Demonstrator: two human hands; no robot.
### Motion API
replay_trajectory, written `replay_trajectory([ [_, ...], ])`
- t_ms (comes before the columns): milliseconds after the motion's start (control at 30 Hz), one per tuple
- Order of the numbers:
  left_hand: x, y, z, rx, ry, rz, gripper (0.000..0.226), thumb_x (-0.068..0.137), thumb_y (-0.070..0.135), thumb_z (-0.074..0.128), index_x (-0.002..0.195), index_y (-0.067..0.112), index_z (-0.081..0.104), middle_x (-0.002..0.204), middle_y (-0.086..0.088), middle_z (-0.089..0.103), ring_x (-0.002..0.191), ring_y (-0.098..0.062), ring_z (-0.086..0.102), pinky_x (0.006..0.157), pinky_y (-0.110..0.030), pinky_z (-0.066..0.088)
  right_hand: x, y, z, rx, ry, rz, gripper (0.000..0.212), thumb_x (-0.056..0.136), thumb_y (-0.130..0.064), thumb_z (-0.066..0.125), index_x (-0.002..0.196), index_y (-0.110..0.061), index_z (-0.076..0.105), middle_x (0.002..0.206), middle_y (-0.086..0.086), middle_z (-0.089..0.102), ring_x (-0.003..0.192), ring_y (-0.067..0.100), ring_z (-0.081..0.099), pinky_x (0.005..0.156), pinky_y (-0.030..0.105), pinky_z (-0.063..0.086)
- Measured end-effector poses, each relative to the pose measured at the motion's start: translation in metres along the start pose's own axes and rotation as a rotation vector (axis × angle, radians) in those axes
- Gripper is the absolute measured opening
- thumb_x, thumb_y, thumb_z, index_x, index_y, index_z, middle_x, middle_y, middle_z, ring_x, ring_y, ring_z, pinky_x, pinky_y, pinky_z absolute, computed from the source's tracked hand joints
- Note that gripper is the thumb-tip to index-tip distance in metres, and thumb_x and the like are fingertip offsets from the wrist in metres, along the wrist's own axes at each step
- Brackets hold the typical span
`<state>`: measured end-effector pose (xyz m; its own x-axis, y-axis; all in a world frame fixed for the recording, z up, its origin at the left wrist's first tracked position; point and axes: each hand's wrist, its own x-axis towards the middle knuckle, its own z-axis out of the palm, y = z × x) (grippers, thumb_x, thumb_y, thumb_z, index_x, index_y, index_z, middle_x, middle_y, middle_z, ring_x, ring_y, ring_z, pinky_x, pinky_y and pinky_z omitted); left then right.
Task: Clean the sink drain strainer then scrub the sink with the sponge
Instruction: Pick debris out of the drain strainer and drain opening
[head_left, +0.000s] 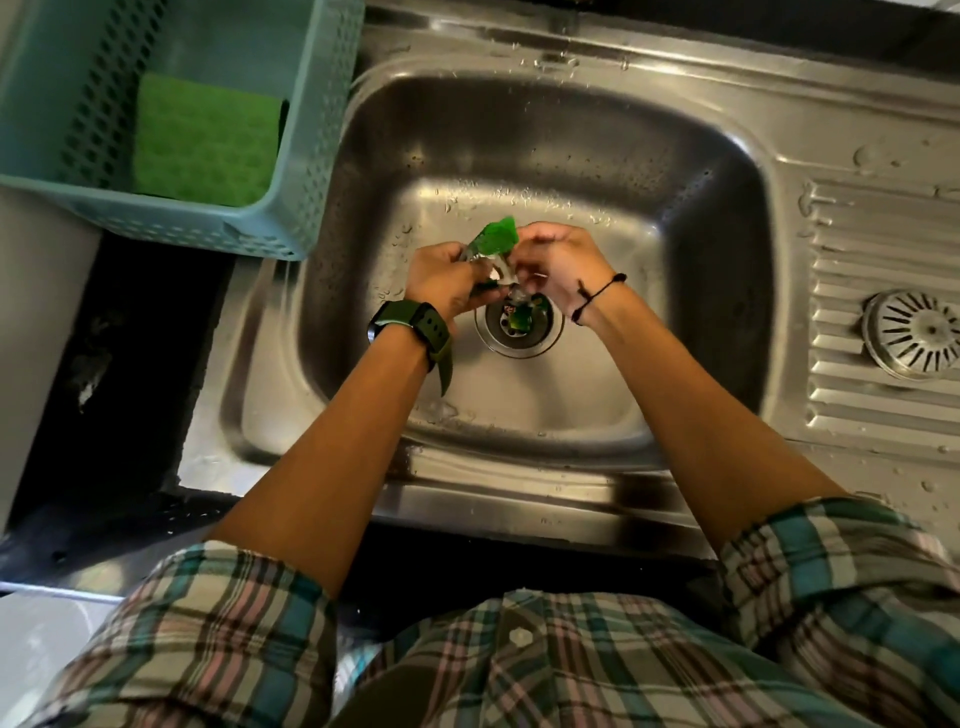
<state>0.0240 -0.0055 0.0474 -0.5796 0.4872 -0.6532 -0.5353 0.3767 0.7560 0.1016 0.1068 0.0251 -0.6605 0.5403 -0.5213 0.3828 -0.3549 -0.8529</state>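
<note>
Both my hands are over the middle of the steel sink basin, just above the open drain. My left hand and my right hand together grip a crumpled green and silver wrapper between them. A bit of green debris lies in the drain hole. The metal drain strainer lies on the ribbed drainboard at the right. A green sponge lies in the teal basket at the upper left.
The teal perforated basket stands on the counter left of the sink, overhanging the rim. The ribbed drainboard is wet with drops. A dark counter edge runs along the left.
</note>
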Motion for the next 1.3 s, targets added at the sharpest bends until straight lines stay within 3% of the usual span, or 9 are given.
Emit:
replay_trajectory([
  [67,0.002,0.001,-0.003,-0.009,0.022,-0.007,0.02,0.086,-0.006,0.053,0.072,0.007,0.055,0.076,-0.01,0.062,0.052,-0.015,0.066,0.05,-0.017,0.055,0.014,0.01,-0.011,-0.008,0.15,0.069,0.026,0.085,0.009,0.047,0.075,-0.009,0.063,0.06,0.002,0.067,0.049,0.013,0.053,0.041,0.021,0.035],
  [233,0.004,-0.005,-0.007,-0.053,0.071,-0.065,0.017,0.086,-0.008,0.052,0.075,0.005,0.054,0.078,-0.011,0.06,0.063,-0.022,0.064,0.052,-0.02,0.057,0.041,0.051,-0.025,-1.133,0.124,0.051,0.027,0.086,-0.017,0.058,0.112,-0.009,0.059,0.116,0.017,0.059,0.107,0.034,0.055,0.088,0.035,0.047],
  [333,0.003,-0.009,-0.011,-0.049,0.083,-0.08,0.01,0.086,-0.007,0.052,0.084,0.002,0.056,0.085,-0.015,0.061,0.065,-0.022,0.064,0.055,-0.021,0.058,0.046,0.061,-0.021,-1.313,0.077,-0.039,0.048,0.085,-0.039,0.058,0.12,-0.009,0.043,0.119,0.017,0.051,0.109,0.037,0.05,0.086,0.044,0.047],
  [433,0.004,-0.012,-0.016,-0.039,0.114,-0.095,0.013,0.085,-0.007,0.054,0.077,0.004,0.056,0.096,-0.02,0.061,0.067,-0.023,0.065,0.055,-0.022,0.058,0.051,0.06,-0.018,-1.468,0.068,-0.123,0.043,0.087,-0.027,0.057,0.122,-0.009,0.04,0.12,0.018,0.053,0.108,0.038,0.052,0.083,0.045,0.048],
  [600,0.011,-0.013,-0.013,-0.04,0.149,-0.107,0.017,0.085,-0.008,0.054,0.074,0.005,0.055,0.099,-0.021,0.06,0.07,-0.024,0.064,0.058,-0.025,0.059,0.058,0.028,-0.026,-0.961,0.143,-0.038,0.004,0.085,-0.011,0.06,0.089,-0.011,0.061,0.095,0.015,0.064,0.08,0.024,0.064,0.068,0.023,0.052],
  [733,0.012,-0.013,0.004,-0.062,0.106,-0.127,0.021,0.086,-0.008,0.053,0.07,0.005,0.053,0.093,-0.018,0.058,0.071,-0.023,0.062,0.054,-0.022,0.057,0.035,-0.007,-0.023,-0.242,-0.047,0.0,0.023,0.08,0.002,0.064,0.068,-0.016,0.057,0.069,0.008,0.06,0.04,0.004,0.056,0.039,0.017,0.045],
  [1000,0.006,-0.002,0.013,-0.218,-0.056,-0.059,0.015,0.089,-0.001,0.051,0.078,0.008,0.057,0.084,-0.008,0.063,0.076,-0.019,0.064,0.059,-0.021,0.058,0.023,-0.017,0.002,-0.606,-0.116,-0.188,0.029,0.08,-0.011,0.067,0.062,-0.022,0.048,0.064,-0.006,0.051,0.047,-0.003,0.048,0.04,0.007,0.035],
  [1167,0.009,-0.003,0.003,-0.199,0.068,-0.045,0.02,0.087,-0.007,0.05,0.075,0.008,0.056,0.082,-0.011,0.063,0.068,-0.021,0.064,0.054,-0.02,0.057,0.039,-0.014,-0.01,-0.383,-0.257,-0.039,0.026,0.085,0.003,0.054,0.075,-0.017,0.066,0.079,0.003,0.065,0.066,0.012,0.057,0.049,0.018,0.045],
  [1300,0.011,-0.003,-0.007,-0.177,0.114,-0.075,0.022,0.087,-0.011,0.048,0.076,0.006,0.057,0.08,-0.011,0.062,0.069,-0.023,0.063,0.053,-0.02,0.057,0.064,0.03,-0.006,-1.176,-0.031,-0.097,0.026,0.083,-0.008,0.06,0.109,-0.009,0.06,0.116,0.013,0.06,0.105,0.029,0.055,0.086,0.034,0.048],
])
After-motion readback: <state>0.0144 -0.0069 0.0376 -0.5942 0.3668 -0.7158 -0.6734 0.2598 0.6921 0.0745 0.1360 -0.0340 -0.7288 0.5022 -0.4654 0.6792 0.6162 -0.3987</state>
